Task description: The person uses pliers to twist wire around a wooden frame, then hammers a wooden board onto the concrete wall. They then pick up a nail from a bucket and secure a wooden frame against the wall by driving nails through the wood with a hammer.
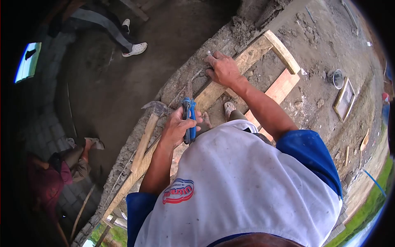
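Note:
My left hand is closed around a pair of pliers with blue and black handles; its jaw end points away from me over the wall edge. My right hand is above the wooden beam, its fingers drawn together at a small pale thing too small to name. Just left of my left hand a claw hammer with a wooden handle lies along the rough concrete wall top. The beam runs beside this wall top, passing under my arms.
A wooden frame with a reddish plank adjoins the beam. Farther right are a bucket and a small framed screen on rubble ground. Below the wall to the left, one person crouches and another's legs show.

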Demonstrator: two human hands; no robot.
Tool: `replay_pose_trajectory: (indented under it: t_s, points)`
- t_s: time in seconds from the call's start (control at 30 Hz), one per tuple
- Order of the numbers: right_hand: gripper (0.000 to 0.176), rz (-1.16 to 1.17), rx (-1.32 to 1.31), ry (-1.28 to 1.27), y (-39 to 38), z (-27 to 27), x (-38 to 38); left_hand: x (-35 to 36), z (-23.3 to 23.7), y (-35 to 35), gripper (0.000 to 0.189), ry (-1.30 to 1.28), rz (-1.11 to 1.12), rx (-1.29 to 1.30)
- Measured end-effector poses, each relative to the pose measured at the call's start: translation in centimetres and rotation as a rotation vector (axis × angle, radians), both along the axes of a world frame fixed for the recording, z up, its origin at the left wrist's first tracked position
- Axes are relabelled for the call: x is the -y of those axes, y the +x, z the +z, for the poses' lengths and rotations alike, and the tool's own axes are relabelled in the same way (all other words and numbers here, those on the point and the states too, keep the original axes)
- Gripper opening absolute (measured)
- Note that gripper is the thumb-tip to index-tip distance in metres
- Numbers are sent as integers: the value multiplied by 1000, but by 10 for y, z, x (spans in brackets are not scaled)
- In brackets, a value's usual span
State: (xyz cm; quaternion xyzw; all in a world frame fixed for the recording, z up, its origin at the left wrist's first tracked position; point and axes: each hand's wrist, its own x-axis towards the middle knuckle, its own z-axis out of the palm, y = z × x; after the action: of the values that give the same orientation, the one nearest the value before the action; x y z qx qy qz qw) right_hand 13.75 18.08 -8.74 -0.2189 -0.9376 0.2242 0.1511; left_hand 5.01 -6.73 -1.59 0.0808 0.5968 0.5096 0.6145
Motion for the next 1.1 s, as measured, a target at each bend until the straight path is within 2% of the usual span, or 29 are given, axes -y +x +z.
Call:
replay_pose_trajectory:
  t_s: [0.17, 0.27, 0.37, 0.47, 0.57, 0.67, 0.77, 0.87, 1.0, 1.03, 1.1]
  points:
    - [25, 29, -55, -114, 5, 8, -12, 0, -2, 3, 52, -10, -46, 8]
    - [18, -31, -107, -102, 6, 0, -17, -2, -3, 3, 56, 19, -69, 60]
    - [16, 103, -160, 289, 3, -10, -19, -9, -2, 6, 60, -16, -94, 57]
    - [14, 93, -222, 369, -1, -8, -16, -14, -10, 8, 56, -7, -77, 74]
    - [13, 63, -154, 331, -1, -5, -16, -17, -5, 7, 51, -2, -95, 51]
    - [12, 24, -204, 300, 3, -4, -26, -15, -6, 3, 49, 4, -64, 125]
    - [9, -122, -187, 170, 5, -4, -24, -18, -8, 0, 60, 0, -86, 84]
    - [9, -215, 136, -5, 8, 11, -25, -17, -7, 1, 60, -22, -75, 8]
    - [15, -91, -150, 230, 15, -4, -16, -15, -3, -5, 48, 20, -113, -29]
    - [20, -39, -95, 347, 17, -2, -15, -16, -2, -5, 47, 30, -112, -22]
    - [20, -30, 56, 405, 18, 12, -6, -17, 0, -7, 49, 32, -132, -28]
